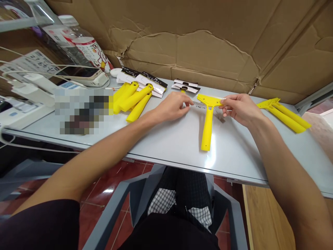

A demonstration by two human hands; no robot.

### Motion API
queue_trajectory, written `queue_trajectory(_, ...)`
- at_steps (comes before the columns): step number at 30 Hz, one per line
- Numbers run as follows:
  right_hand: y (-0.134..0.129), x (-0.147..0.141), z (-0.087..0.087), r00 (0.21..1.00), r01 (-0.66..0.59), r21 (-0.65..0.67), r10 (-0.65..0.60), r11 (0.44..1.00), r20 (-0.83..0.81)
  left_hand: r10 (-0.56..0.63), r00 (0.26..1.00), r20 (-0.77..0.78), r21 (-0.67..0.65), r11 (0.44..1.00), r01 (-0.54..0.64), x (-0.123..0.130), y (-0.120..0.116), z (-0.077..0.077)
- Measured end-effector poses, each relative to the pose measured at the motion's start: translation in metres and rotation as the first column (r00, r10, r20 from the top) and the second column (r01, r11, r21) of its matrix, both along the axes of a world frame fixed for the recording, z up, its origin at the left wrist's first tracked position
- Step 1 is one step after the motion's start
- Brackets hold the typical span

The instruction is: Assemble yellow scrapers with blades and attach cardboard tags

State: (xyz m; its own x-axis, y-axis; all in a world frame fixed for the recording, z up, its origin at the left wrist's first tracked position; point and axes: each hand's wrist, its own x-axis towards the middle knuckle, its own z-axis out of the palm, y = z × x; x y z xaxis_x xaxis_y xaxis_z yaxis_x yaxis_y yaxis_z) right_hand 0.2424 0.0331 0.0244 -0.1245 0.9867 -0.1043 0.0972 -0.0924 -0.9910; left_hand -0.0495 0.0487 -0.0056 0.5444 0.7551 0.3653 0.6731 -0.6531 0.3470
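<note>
Where right fingers pinch, a scraper — yellow — sits.

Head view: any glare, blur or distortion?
Head view: bright glare on the table beside the yellow scraper; wide-angle bowing along its front edge; a pixelated patch at left; left hand and right hand show no obvious blur.

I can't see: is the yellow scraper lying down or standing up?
Lying down: its handle stretches along the table, with the right hand at its wide top.
</note>
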Motion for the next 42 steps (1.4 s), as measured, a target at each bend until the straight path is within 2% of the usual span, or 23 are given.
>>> queue_trajectory(3, 0.004, 0.007, 0.003, 1.0, 0.022, -0.003, -0.022, 1.0, 0.007, -0.058, 0.997, -0.047, 0.011, 0.998, 0.059, 0.01, -0.011, -0.009)
queue_trajectory(8, 0.008, 0.013, 0.004, 1.0, 0.004, -0.021, -0.004, 1.0, 0.015, -0.054, 0.986, -0.159, 0.027, 0.998, 0.059, 0.029, -0.026, -0.015)
queue_trajectory(11, 0.007, 0.013, 0.002, 1.0, -0.025, -0.024, 0.025, 0.999, 0.008, -0.05, 0.976, -0.211, 0.033, 0.998, 0.058, 0.039, -0.027, -0.016)
queue_trajectory(14, 0.005, 0.011, 0.001, 0.999, -0.048, -0.034, 0.048, 0.998, 0.007, -0.057, 0.984, -0.171, 0.019, 0.998, 0.061, 0.044, -0.021, -0.017)
queue_trajectory(20, 0.005, 0.008, 0.0, 0.998, -0.055, -0.071, 0.055, 0.996, 0.009, -0.1, 0.99, -0.104, 0.006, 0.995, 0.101, 0.033, -0.004, -0.016)
queue_trajectory(27, 0.001, 0.003, -0.003, 0.995, -0.093, -0.111, 0.096, 0.989, 0.023, -0.011, 0.989, -0.149, 0.012, 1.0, 0.013, 0.014, 0.002, -0.012)
queue_trajectory(31, -0.001, 0.0, -0.007, 0.993, -0.113, -0.096, 0.115, 0.989, 0.017, 0.062, 0.996, -0.066, -0.009, 0.998, -0.063, 0.007, 0.005, -0.008)
queue_trajectory(34, -0.001, -0.001, -0.009, 0.992, -0.119, -0.111, 0.122, 0.987, 0.024, 0.075, 0.989, 0.124, -0.084, 0.994, -0.065, 0.005, 0.005, 0.0)
queue_trajectory(36, -0.001, -0.002, -0.008, 0.992, -0.121, -0.118, 0.125, 0.986, 0.026, 0.098, 0.956, 0.278, -0.123, 0.99, -0.066, 0.005, 0.004, 0.006)
queue_trajectory(38, -0.002, -0.004, -0.007, 0.993, -0.11, -0.12, 0.115, 0.987, 0.032, 0.094, 0.926, 0.366, -0.112, 0.992, -0.057, 0.008, 0.0, 0.01)
queue_trajectory(42, -0.008, -0.011, -0.003, 0.994, -0.101, -0.12, 0.106, 0.988, 0.035, -0.013, 0.936, 0.35, -0.032, 0.999, 0.026, 0.016, -0.011, 0.011)
